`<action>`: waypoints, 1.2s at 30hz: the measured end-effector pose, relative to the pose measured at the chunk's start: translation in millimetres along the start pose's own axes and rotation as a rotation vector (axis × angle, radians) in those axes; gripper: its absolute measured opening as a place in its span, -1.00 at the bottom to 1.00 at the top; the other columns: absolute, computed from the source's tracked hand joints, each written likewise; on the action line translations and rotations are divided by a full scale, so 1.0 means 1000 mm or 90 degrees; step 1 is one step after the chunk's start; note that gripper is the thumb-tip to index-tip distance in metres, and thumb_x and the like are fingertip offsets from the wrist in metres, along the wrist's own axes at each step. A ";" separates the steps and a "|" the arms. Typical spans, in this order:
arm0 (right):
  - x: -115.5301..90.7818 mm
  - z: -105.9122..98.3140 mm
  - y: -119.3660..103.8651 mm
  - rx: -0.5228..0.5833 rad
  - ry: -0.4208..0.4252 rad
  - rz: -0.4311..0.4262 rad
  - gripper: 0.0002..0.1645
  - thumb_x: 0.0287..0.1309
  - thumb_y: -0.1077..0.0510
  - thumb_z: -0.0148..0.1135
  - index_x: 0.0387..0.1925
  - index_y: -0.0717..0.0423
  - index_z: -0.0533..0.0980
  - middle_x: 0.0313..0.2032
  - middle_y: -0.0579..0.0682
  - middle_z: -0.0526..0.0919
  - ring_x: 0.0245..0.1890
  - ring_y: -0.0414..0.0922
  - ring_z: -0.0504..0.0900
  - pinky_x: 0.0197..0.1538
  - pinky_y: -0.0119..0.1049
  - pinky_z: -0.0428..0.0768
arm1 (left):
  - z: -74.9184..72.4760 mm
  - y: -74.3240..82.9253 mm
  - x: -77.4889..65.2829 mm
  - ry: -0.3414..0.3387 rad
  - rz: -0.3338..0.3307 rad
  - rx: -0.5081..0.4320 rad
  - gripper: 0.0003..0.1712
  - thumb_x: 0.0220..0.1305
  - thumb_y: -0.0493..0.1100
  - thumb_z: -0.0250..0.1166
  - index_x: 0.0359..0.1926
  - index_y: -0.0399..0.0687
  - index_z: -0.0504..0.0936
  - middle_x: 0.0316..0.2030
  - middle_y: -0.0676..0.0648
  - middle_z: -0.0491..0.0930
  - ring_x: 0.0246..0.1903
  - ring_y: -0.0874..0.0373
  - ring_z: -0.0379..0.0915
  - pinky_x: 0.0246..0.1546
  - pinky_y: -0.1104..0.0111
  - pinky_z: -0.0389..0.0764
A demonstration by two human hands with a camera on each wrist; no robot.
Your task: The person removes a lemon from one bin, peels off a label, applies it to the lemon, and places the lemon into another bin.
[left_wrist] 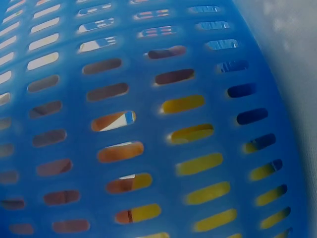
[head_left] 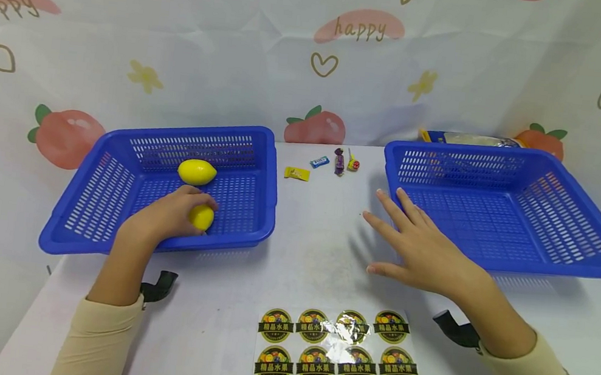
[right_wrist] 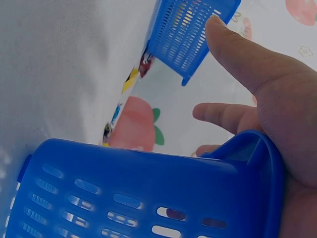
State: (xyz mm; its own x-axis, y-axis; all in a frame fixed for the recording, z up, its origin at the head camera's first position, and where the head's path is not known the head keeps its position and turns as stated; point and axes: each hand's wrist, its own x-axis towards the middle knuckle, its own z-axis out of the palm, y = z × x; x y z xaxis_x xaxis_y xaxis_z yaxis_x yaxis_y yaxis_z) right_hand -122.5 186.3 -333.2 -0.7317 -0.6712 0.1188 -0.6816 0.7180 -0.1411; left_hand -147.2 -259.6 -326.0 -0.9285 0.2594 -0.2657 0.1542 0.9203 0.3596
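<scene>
Inside the left blue basket, my left hand curls its fingers round a yellow lemon. Another lemon lies just beyond it in the same basket. Through the basket's slots, the left wrist view shows parts of the hand and yellow fruit. My right hand is held with fingers spread at the near left corner of the right blue basket, holding nothing. The right wrist view shows the thumb stretched out above that basket's rim.
Between the baskets lie a yellow packet, a blue packet, a purple wrapped candy and a lollipop. A sheet of round fruit stickers lies in front. A packaged bag sits behind the right basket.
</scene>
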 end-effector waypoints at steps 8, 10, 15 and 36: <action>0.000 0.000 0.000 0.001 -0.001 0.001 0.04 0.12 -0.29 0.40 0.50 0.02 0.24 0.55 0.23 -0.09 0.51 0.33 -0.24 0.33 0.41 0.11 | -0.002 -0.002 -0.001 0.026 0.003 -0.021 -0.42 0.17 -0.24 0.42 0.25 -0.05 0.56 0.29 -0.46 0.17 0.12 -0.38 0.27 0.13 -0.31 0.38; 0.000 0.001 0.000 -0.001 -0.001 0.000 0.05 0.12 -0.29 0.40 0.51 0.01 0.23 0.55 0.23 -0.09 0.51 0.33 -0.24 0.33 0.40 0.11 | -0.002 -0.002 -0.001 0.034 0.015 -0.030 -0.42 0.17 -0.24 0.41 0.25 -0.05 0.55 0.29 -0.44 0.18 0.10 -0.35 0.28 0.11 -0.29 0.41; 0.000 0.001 0.000 -0.002 -0.001 -0.001 0.05 0.12 -0.29 0.41 0.52 0.00 0.21 0.55 0.23 -0.08 0.51 0.33 -0.24 0.33 0.40 0.11 | -0.002 -0.002 -0.001 0.054 0.043 -0.042 -0.40 0.16 -0.23 0.40 0.26 -0.04 0.52 0.31 -0.43 0.16 0.08 -0.33 0.31 0.07 -0.25 0.47; 0.000 0.001 0.001 -0.011 0.008 -0.012 0.06 0.08 -0.28 0.44 0.49 0.05 0.26 0.54 0.26 -0.05 0.50 0.34 -0.22 0.33 0.39 0.13 | -0.008 0.027 -0.014 0.163 0.197 -0.042 -0.44 0.30 0.00 0.40 0.30 0.16 0.51 0.38 -0.31 0.17 0.27 -0.29 0.23 0.15 -0.23 0.42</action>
State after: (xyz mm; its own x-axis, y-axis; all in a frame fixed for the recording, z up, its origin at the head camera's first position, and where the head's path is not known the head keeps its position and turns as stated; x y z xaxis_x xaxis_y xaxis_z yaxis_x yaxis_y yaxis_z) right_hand -122.9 186.7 -334.8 -0.7191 -0.6820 0.1332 -0.6948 0.7089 -0.1214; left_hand -133.1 -241.0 -305.6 -0.8972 0.4319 0.0919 0.4247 0.7873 0.4470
